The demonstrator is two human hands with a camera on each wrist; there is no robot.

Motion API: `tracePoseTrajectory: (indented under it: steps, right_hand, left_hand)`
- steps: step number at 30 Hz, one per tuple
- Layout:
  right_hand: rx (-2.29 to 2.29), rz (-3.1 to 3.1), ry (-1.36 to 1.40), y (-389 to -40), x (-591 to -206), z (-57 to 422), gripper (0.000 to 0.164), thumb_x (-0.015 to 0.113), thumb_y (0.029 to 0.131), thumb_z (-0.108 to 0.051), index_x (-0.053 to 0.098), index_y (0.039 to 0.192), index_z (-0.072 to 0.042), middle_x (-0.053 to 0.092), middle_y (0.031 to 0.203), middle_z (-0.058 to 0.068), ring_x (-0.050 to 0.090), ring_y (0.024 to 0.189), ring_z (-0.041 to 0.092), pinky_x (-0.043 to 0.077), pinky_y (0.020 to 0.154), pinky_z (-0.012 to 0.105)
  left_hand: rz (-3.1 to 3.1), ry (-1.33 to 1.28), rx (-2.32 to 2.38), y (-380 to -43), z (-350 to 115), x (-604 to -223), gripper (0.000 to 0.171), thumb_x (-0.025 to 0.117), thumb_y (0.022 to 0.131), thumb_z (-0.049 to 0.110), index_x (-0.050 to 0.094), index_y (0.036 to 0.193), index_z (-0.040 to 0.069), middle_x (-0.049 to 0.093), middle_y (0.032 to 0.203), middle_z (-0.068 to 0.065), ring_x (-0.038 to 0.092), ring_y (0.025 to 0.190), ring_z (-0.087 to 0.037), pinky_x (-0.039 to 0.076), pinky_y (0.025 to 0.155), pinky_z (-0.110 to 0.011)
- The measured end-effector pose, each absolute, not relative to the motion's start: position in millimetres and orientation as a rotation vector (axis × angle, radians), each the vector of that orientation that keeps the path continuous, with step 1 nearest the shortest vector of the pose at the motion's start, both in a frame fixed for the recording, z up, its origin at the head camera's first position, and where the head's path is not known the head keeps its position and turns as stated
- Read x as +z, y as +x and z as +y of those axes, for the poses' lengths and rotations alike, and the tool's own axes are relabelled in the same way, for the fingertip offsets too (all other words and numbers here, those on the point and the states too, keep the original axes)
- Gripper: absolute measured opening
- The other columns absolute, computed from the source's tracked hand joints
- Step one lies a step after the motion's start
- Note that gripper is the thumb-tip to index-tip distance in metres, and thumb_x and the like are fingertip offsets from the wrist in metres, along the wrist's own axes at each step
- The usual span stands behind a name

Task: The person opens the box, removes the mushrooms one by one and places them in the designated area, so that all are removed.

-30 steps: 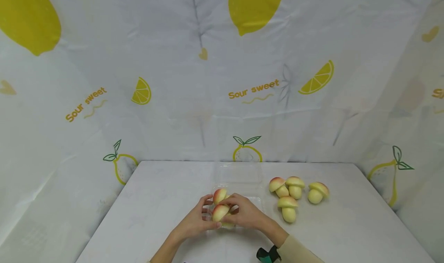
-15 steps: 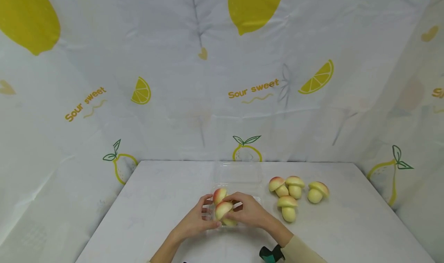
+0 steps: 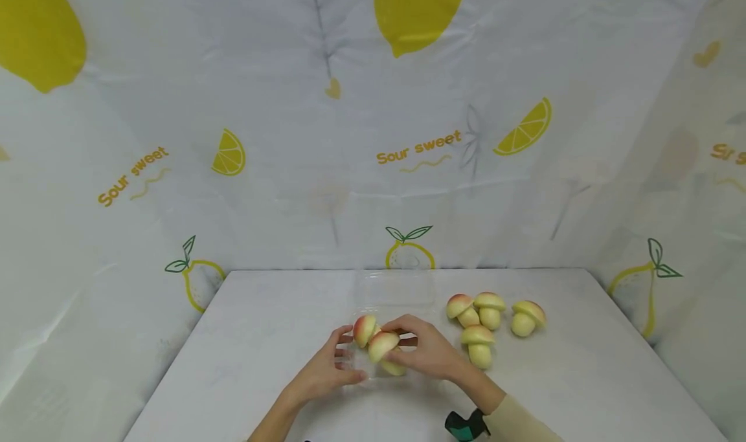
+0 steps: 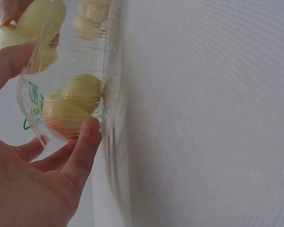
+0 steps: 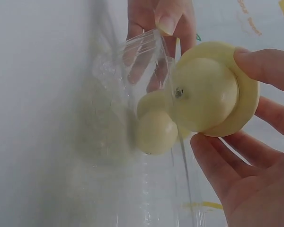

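Note:
My left hand (image 3: 326, 363) grips the left end of a clear plastic clamshell box (image 4: 75, 56), thumb and fingers spread around its walls. My right hand (image 3: 430, 348) pinches a toy mushroom (image 3: 383, 347), pale yellow with a red-tinged cap, over the box's open base. In the right wrist view the held mushroom (image 5: 206, 94) is tilted, its rounded stem end facing the camera by the clear rim. A second mushroom (image 3: 364, 331) lies in the left end of the box, beside my left fingers; through the wall the left wrist view shows this mushroom (image 4: 80, 101) low inside.
The box's transparent lid (image 3: 395, 290) lies folded back toward the wall. Right of the box, several more mushrooms (image 3: 480, 346) stand or lean on the white table (image 3: 262, 319). A black and green strap (image 3: 466, 426) shows at my right sleeve. Behind hangs a lemon-print cloth (image 3: 280, 209).
My right hand has moved a little to the right and back with the mushroom, widening the space to my left thumb. The left hand keeps its place on the box. The head view has shifted slightly.

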State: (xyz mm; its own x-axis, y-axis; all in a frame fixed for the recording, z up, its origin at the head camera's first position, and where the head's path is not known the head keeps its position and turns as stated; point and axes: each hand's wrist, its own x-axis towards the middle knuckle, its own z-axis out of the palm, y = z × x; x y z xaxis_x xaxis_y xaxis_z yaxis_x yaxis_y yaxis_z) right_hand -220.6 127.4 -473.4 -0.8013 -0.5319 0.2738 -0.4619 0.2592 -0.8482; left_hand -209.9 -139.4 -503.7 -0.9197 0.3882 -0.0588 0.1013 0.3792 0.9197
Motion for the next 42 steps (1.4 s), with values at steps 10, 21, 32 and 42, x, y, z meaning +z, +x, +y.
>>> tracePoseTrajectory:
  steps: [10,21,32,42]
  right_hand:
    - [-1.553,2.523,-0.983,-211,-460,149,0.035,0.078,0.092,-0.026,0.067,0.122,-0.013,0.063,0.119,0.001,0.06,0.11,0.018,0.056,0.093,0.041]
    - [-1.517,2.658,-1.002,-198,-451,175,0.033,0.08,0.089,-0.02,0.066,0.118,-0.018,0.066,0.115,-0.007,0.062,0.105,0.012,0.056,0.091,0.036]
    - [-1.564,2.768,-0.98,-189,-445,199,0.032,0.081,0.089,-0.018,0.067,0.118,-0.016,0.067,0.113,-0.005,0.064,0.101,0.012,0.058,0.085,0.035]
    - [-1.653,2.782,-0.927,-186,-443,222,0.035,0.08,0.089,-0.011,0.066,0.121,-0.012,0.066,0.116,-0.001,0.065,0.103,0.013,0.056,0.089,0.028]
  left_hand:
    - [2.393,0.441,1.547,-210,-139,-504,0.091,0.086,0.082,0.024,0.032,0.154,0.012,0.044,0.149,-0.019,0.051,0.126,-0.037,0.05,0.098,-0.047]
    - [2.404,0.442,1.536,-210,-139,-506,0.091,0.086,0.082,0.027,0.032,0.154,0.013,0.045,0.149,-0.016,0.05,0.126,-0.035,0.049,0.099,-0.045]
    - [2.397,0.45,1.539,-211,-138,-507,0.091,0.086,0.082,0.026,0.032,0.154,0.014,0.044,0.15,-0.016,0.049,0.127,-0.035,0.048,0.1,-0.047]
    - [2.395,0.436,1.537,-211,-139,-506,0.092,0.086,0.082,0.027,0.032,0.154,0.014,0.044,0.15,-0.017,0.049,0.127,-0.036,0.048,0.101,-0.049]
